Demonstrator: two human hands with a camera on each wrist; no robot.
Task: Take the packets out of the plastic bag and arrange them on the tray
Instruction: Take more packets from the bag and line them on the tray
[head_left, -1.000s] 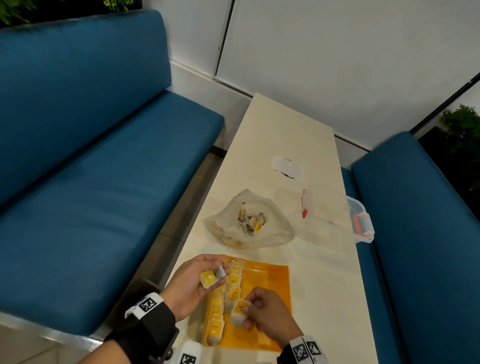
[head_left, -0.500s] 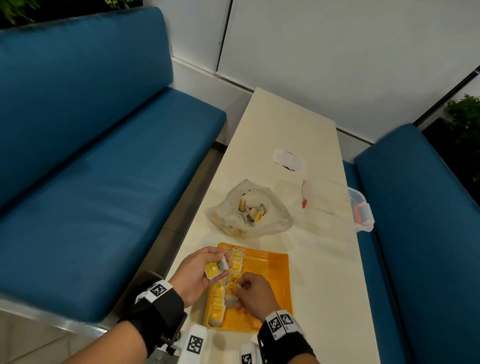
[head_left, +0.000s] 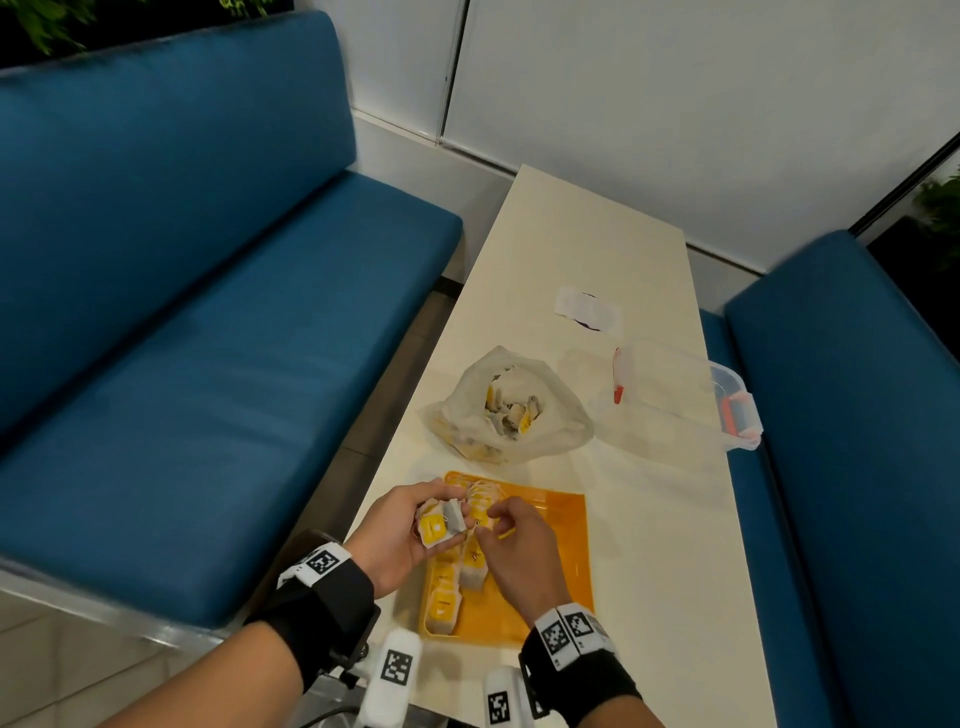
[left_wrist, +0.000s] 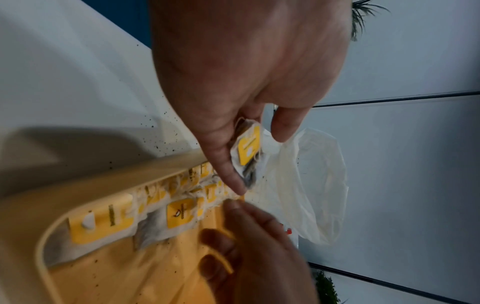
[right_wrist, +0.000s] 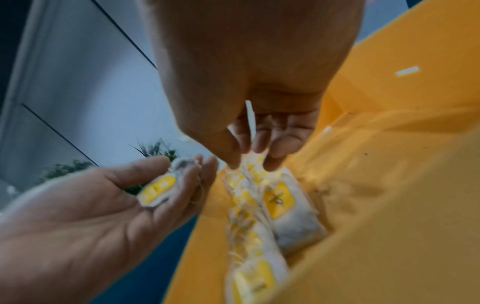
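The tray (head_left: 561, 561) served as the landmark, an orange one at the near end of the bench (head_left: 582, 249). Left of the tray, past the bench edge, ran a blue sofa (head_left: 208, 322). Over the tray's left rim the left hand (head_left: 400, 530) was curled round a small packet (head_left: 435, 529) with a yellow label, thumb and fingers clamped on it (a second greyish packet seemed tucked behind it, though blur made that hard to tell). Along the tray's left side lay a row of packets (head_left: 447, 587), overlapping, strings tangled over them. Above that row, near the tray's far left corner, the right hand (head_left: 514, 545) hovered with fingertips pinched together on a string or tag from the row; the right wrist view showed a white strand running up between its fingers (right_wrist: 259, 142). Beyond the tray's far edge sat the bag (head_left: 511, 410), open-mouthed, more packets inside. Right of the bag and beyond the tray's far right corner stood a clear box (head_left: 691, 395) with red clips.
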